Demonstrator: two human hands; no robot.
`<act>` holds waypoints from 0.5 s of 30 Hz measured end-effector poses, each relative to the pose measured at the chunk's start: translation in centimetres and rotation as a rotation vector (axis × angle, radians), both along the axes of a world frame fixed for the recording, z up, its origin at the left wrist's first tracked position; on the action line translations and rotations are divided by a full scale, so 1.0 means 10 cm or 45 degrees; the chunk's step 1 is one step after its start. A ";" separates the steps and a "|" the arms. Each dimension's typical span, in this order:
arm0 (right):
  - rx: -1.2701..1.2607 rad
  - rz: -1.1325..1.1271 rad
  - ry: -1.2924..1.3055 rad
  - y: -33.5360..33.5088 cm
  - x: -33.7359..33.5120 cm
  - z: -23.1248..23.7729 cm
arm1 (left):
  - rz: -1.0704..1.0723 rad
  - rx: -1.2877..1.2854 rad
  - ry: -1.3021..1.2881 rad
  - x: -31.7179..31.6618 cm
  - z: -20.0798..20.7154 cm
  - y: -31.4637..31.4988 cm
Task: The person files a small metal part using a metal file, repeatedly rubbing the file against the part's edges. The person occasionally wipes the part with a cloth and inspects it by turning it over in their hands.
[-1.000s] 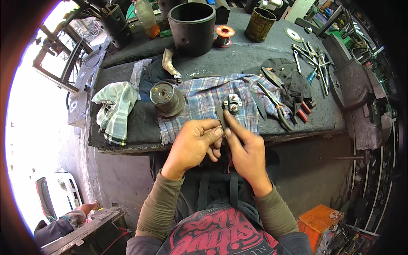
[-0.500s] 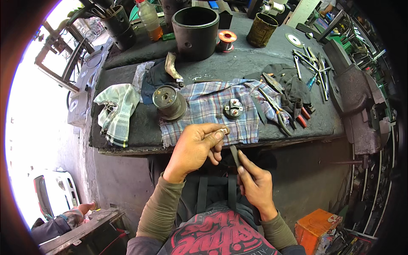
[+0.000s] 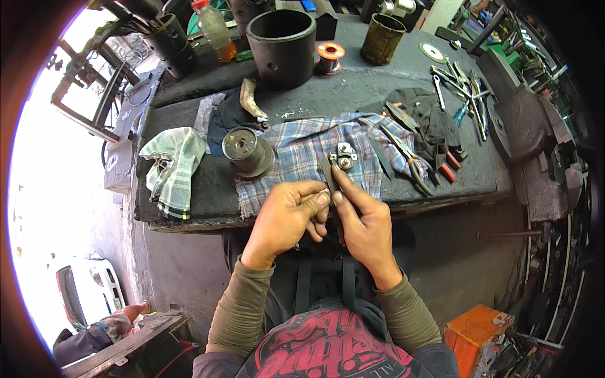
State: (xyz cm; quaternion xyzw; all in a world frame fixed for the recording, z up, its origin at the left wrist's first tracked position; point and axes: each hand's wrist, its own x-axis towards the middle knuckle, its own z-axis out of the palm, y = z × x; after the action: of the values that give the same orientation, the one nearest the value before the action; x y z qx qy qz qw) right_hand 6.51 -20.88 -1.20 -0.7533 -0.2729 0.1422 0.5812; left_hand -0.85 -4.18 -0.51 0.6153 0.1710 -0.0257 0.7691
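Note:
My left hand [image 3: 283, 217] is closed in a pinch on a small light metal piece, mostly hidden by the fingertips at the bench's front edge. My right hand [image 3: 365, 227] grips a flat dark strip that looks like a flat file [image 3: 329, 174], its index finger stretched along it. The file stands against or just beside the small piece; which one I cannot tell. Right behind it, a round black part with white terminals and copper-coloured studs [image 3: 344, 156] rests on a plaid cloth [image 3: 296, 140]. A cylindrical metal housing [image 3: 247, 153] stands at the cloth's left.
Pliers [image 3: 409, 160], spanners [image 3: 439, 91] and a dark rag lie to the right. A grey vise [image 3: 532, 145] stands at the right edge. Behind are a black pot [image 3: 281, 53], a wire spool [image 3: 329, 58], a rusty can [image 3: 382, 41] and a bottle [image 3: 214, 30].
My right hand has moved up and left, bringing the file from below the bench edge to the small piece. My left hand stays nearly in place.

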 end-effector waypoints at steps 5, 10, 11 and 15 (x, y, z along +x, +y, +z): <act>-0.036 -0.014 0.099 -0.26 -0.20 -0.07 | 0.058 -0.046 0.017 -0.03 0.00 -0.04; -0.022 -0.018 0.004 -0.01 -0.05 -0.02 | 0.036 -0.046 0.008 -0.02 0.00 -0.01; 0.004 -0.022 -0.024 -0.04 -0.05 -0.07 | 0.032 -0.067 0.010 -0.01 -0.04 -0.03; -0.081 -0.007 0.101 -0.30 -0.19 -0.06 | 0.075 -0.079 -0.008 -0.03 0.02 -0.07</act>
State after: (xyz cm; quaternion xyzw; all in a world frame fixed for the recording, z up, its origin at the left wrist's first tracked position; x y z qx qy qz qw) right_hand 4.58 -23.86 -1.82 -0.7661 -0.2427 0.1790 0.5676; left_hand -1.10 -4.88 -0.28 0.5860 0.1856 -0.0063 0.7887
